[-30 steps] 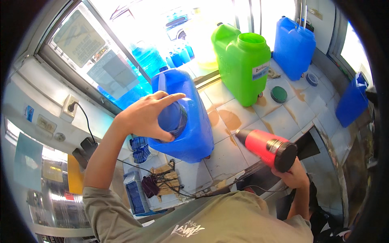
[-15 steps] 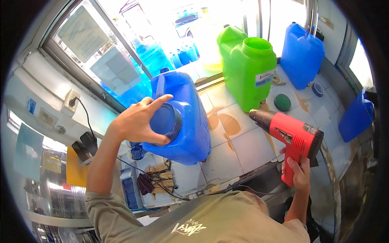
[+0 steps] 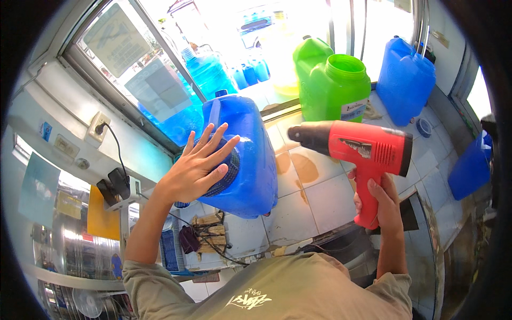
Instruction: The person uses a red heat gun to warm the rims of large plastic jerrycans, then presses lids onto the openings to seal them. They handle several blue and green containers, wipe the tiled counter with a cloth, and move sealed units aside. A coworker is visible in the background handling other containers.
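My left hand (image 3: 200,165) lies over the round cap (image 3: 228,173) of a blue water jug (image 3: 250,154), its fingers spread. Most of that cap is hidden beneath the palm and fingers. The jug stands upright on the tiled counter, with a carrying handle and a small dark cap at its far top. In my right hand (image 3: 381,194) is a red heat gun (image 3: 368,149), gripped by its handle. Its dark nozzle points left toward the jug, with a gap between them. Behind the heat gun stands a green water jug (image 3: 333,88) with an uncovered wide mouth.
Another blue jug (image 3: 405,82) stands at the far right beside a blue cap (image 3: 424,128). A blue container (image 3: 469,168) is at the right edge. Brownish stains mark the white tiled counter (image 3: 330,197). A black cord (image 3: 114,141) runs from the wall outlet (image 3: 97,129) on the left.
My left hand has gone from curling round the cap's rim to lying spread over it. The heat gun has moved left and now points more squarely at the blue jug.
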`<state>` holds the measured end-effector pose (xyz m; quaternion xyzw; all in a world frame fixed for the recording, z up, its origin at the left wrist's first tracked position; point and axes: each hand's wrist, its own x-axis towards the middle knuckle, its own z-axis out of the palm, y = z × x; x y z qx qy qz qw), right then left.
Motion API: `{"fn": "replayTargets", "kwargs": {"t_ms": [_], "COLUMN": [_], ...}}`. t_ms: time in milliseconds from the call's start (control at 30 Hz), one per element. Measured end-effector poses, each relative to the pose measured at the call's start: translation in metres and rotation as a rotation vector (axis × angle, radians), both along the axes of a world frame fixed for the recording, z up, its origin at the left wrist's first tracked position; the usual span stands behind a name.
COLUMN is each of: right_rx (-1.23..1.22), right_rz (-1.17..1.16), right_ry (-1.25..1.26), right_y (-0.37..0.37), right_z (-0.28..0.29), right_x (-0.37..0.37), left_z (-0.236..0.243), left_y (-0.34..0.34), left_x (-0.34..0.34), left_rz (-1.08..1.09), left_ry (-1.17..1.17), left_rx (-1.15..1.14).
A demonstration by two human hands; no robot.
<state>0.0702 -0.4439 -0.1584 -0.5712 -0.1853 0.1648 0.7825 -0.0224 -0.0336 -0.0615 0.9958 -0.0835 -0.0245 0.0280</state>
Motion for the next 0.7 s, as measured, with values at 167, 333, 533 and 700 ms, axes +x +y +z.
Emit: {"fn": "replayTargets", "kwargs": {"t_ms": [167, 333, 533, 700], "right_rx": [0.062, 0.050, 0.036, 0.029], "right_rz": [0.096, 0.161, 0.226, 0.270], "right_ry": [0.064, 0.113, 0.115, 0.078], "right_y": [0.020, 0.029, 0.028, 0.020], "right_z": [0.019, 0.030, 0.039, 0.048], "right_x": [0.005, 0.004, -0.002, -0.004], "left_z": [0.003, 0.004, 0.004, 0.004], "left_y": [-0.004, -0.005, -0.006, 0.016], "left_x": [0.000, 0.002, 0.004, -0.003], "left_rz": [0.059, 0.081, 0.072, 0.052], "left_ry": [0.006, 0.035, 0.052, 0.013], "left_rx": [-0.005, 0.012, 0.027, -0.137]}}
